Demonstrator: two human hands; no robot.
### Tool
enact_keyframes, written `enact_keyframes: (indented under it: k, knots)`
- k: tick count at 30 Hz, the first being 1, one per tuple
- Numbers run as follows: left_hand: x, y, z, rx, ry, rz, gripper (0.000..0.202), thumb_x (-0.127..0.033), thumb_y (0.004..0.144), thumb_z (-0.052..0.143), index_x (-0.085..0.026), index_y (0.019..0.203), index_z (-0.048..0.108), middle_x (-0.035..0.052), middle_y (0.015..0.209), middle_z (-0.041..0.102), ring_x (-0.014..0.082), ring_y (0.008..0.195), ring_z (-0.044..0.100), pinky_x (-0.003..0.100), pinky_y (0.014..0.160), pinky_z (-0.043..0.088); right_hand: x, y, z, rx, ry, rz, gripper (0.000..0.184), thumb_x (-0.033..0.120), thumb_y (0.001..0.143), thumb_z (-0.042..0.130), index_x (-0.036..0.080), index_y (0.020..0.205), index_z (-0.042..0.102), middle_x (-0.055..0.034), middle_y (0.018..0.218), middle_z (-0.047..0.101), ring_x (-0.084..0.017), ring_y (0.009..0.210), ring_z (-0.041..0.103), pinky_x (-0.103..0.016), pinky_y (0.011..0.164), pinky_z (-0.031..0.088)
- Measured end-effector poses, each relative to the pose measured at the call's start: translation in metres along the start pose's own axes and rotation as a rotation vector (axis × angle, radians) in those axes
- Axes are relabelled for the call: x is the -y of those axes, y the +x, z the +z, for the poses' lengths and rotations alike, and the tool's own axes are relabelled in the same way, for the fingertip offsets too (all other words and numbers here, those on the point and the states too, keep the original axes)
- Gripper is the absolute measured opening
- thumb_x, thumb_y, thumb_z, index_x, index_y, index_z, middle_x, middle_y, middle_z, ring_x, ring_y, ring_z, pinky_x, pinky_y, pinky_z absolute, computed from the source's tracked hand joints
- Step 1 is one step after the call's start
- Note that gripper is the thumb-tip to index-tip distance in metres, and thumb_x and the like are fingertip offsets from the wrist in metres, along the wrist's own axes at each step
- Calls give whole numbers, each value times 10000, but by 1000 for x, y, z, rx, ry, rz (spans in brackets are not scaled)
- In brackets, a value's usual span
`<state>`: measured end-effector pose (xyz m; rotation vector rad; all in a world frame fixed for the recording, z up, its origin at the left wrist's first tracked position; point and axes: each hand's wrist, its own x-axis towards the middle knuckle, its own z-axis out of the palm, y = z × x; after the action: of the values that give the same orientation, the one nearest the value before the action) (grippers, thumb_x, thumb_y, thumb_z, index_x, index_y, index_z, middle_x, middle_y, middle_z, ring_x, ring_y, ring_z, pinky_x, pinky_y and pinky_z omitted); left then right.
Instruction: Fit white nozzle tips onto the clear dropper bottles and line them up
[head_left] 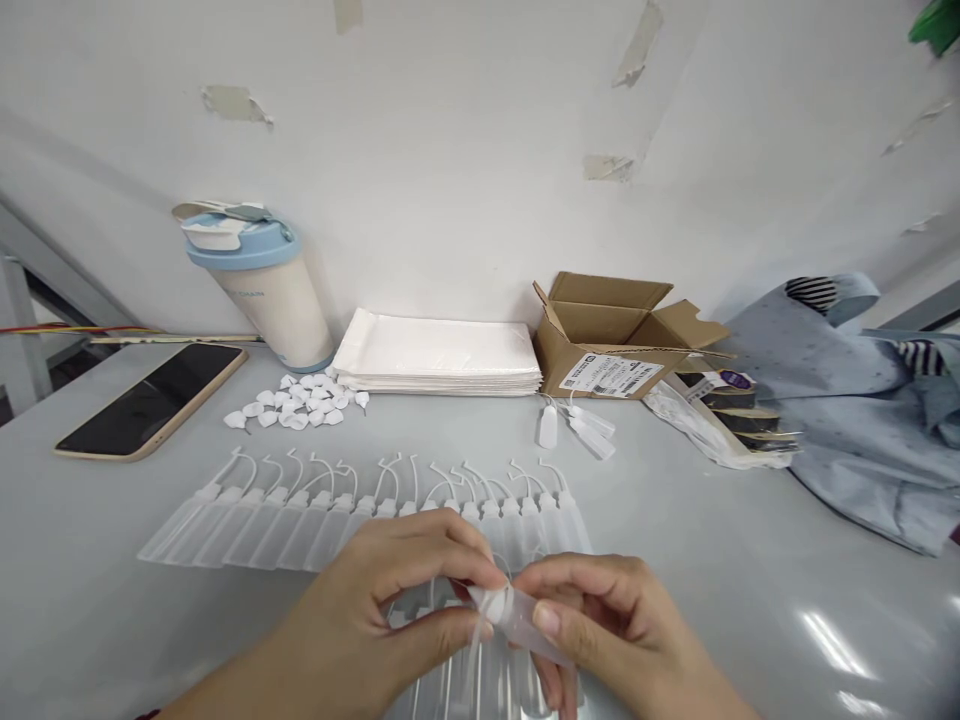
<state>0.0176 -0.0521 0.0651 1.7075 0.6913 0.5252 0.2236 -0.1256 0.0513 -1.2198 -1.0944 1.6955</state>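
Low in the middle, both my hands meet on one small translucent plastic bottle (529, 630), which is tilted. My right hand (626, 625) grips its body between thumb and fingers. The thumb and forefinger of my left hand (420, 590) pinch the white top (491, 604) at its neck. A thin white strap hangs from that top. Behind my hands runs a row of similar bottles (247, 530), each lying with a curled strap at its neck. More bottles (491, 675) lie beneath my hands, partly hidden by them.
White caps (300, 400) are heaped near a tumbler (274, 300) and a phone (154, 400). A stack of white envelopes (439, 355) stands by an open cardboard box (600, 345), with several loose bottles (592, 435) before it. Blue patterned cloth (847, 430) lies at right.
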Motion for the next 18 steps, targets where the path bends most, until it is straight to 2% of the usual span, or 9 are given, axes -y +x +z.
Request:
enact_keyframes:
  k: [7, 11, 13, 15, 18]
  knots:
    - [2, 3, 3, 18, -160, -72, 70, -291, 820, 701, -283, 862, 758, -5, 879, 657, 131, 779, 602, 211, 718, 478, -4, -2, 1, -12, -51, -43, 311, 466, 849, 665, 198, 978, 755, 27, 567, 608, -75, 472, 573, -191, 523, 547]
    - [3, 6, 7, -2, -369, -338, 167, -357, 757, 753, -214, 832, 708, -34, 684, 604, 90, 600, 527, 177, 558, 432, -1, -3, 2, -56, -81, -57, 300, 452, 855, 659, 189, 963, 756, 18, 573, 608, -83, 484, 570, -200, 523, 539]
    - [3, 6, 7, 23, -389, -427, 202, -371, 752, 747, -185, 772, 671, -52, 587, 552, 86, 549, 496, 183, 543, 433, -1, -4, 3, -78, -95, -70, 298, 453, 854, 658, 189, 953, 756, 19, 572, 603, -84, 479, 566, -201, 516, 535]
    - [1, 4, 6, 19, -292, -372, 154, -333, 765, 730, -187, 763, 679, -36, 630, 585, 108, 602, 542, 204, 590, 468, 0, -4, 3, -68, -98, -67, 302, 459, 849, 660, 189, 943, 757, 22, 566, 596, -85, 469, 561, -203, 506, 537]
    - [-1, 3, 3, -22, -75, -123, 63, -235, 792, 702, -235, 848, 732, -7, 806, 671, 139, 741, 620, 222, 696, 496, 0, -3, 2, -64, -84, -35, 304, 462, 855, 651, 189, 943, 754, 29, 543, 588, -87, 456, 558, -211, 513, 548]
